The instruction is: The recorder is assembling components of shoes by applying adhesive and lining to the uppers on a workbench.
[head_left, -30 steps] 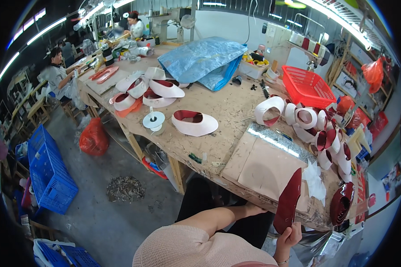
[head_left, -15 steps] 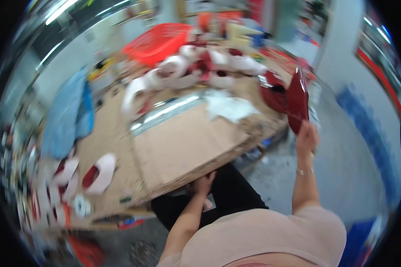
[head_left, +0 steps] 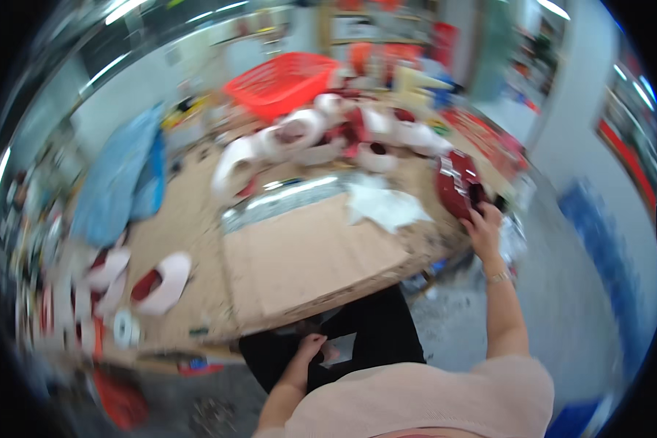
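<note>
At the table's right edge my right hand [head_left: 483, 226] pinches the near end of a glossy dark red shoe upper [head_left: 456, 182], its thumb and fingers at the edge of the piece. Whether a second upper lies beneath is hard to make out. My left hand [head_left: 312, 346] rests low over my lap, below the table's front edge. Its fingers are partly hidden, and anything in them cannot be seen. A tan board [head_left: 306, 263] lies on the table in front of me, with a white crumpled sheet [head_left: 387, 203] at its right corner.
White rolled pieces with dark red insides [head_left: 292, 131] line the back of the table [head_left: 190, 255], below a red plastic basket [head_left: 281, 84]. Pale and red cut pieces [head_left: 169, 285] and a white roll [head_left: 126, 328] lie at left, near a blue cover [head_left: 117, 179]. A pillar [head_left: 569, 95] stands at right.
My right hand has brought the raised dark red upper down and left onto the table's right edge. My left hand has shifted left and down over my lap. The whole view has turned slightly.
</note>
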Demonstrator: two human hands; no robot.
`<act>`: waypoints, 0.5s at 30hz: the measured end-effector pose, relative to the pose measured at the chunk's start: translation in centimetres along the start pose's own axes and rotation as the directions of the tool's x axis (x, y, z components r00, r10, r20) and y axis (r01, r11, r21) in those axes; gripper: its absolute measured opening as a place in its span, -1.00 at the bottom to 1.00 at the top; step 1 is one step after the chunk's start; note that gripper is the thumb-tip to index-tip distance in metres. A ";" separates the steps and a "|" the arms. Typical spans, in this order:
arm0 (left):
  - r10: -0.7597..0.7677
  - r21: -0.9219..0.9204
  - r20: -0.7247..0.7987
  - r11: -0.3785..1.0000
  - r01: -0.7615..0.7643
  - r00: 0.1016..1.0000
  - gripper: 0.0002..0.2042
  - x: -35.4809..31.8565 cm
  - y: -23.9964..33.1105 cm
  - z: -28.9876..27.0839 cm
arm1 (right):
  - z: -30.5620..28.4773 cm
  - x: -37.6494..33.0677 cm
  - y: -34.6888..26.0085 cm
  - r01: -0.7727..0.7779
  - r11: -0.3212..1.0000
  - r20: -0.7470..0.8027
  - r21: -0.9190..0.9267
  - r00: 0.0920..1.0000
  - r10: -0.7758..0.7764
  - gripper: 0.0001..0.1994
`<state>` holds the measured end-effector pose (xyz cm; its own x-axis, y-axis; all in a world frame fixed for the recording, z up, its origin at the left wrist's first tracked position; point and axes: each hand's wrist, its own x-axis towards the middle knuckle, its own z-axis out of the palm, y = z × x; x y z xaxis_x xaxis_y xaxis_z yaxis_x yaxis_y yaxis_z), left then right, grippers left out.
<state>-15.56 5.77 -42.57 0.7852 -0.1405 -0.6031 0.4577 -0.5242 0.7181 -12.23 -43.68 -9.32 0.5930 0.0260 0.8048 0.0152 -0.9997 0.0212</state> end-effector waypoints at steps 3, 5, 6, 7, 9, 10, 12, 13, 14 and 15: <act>0.361 0.094 -0.108 0.931 -0.352 0.926 -0.70 0.8 0.4 2.1 | 0.5 0.5 0.9 0.047 0.998 0.067 -0.031 0.997 -0.045 -0.74; 0.130 0.155 0.047 0.979 -0.136 0.990 -0.73 -0.8 2.0 2.6 | 1.9 -0.9 2.9 -0.027 0.989 0.153 -0.148 0.987 0.050 -0.55; 0.148 0.343 0.103 0.923 -0.175 0.984 -0.73 -3.2 3.8 1.7 | 2.7 -2.3 3.1 -0.074 0.994 0.083 -0.084 0.993 0.081 -0.50; 0.310 0.514 0.159 0.785 -0.347 0.937 -0.67 -4.3 3.5 1.3 | 2.0 -1.3 0.6 -0.055 0.988 -0.012 -0.144 0.998 0.054 -0.51; 0.283 0.239 0.241 0.910 -0.340 0.928 -0.68 -10.6 7.9 -1.8 | 1.0 -1.8 -3.9 -0.072 0.985 -0.169 -0.154 0.985 0.045 -0.55; 0.280 0.094 0.283 0.944 -0.317 0.918 -0.68 -13.7 10.5 -3.5 | 1.6 -2.1 -5.3 -0.073 0.995 -0.219 -0.073 0.974 0.056 -0.57; 0.438 -0.296 0.237 0.883 -0.364 0.867 -0.78 -17.0 12.0 -6.8 | 1.8 -2.2 -11.1 0.034 0.994 -0.208 0.102 0.978 -0.012 -0.70; 0.531 -0.362 0.117 0.810 -0.462 0.839 -0.80 -19.1 13.9 -9.4 | 1.3 -2.2 -13.7 0.057 0.943 -0.117 0.327 0.993 -0.019 -0.76; 0.605 -0.409 -0.016 0.723 -0.558 0.796 -0.81 -20.7 15.8 -12.3 | 0.8 -2.1 -16.4 0.056 0.841 -0.028 0.538 0.998 -0.049 -0.83; 0.648 -0.310 -0.196 0.671 -0.674 0.736 -0.83 -21.6 16.9 -15.2 | -0.2 -0.7 -19.2 0.088 0.694 -0.020 0.714 0.994 -0.105 -0.85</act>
<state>-18.52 12.70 -12.15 0.9561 -0.2790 0.0899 -0.0927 0.0031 0.9957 -13.08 -24.53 -10.19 0.5715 0.1308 0.8101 0.6378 -0.6920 -0.3383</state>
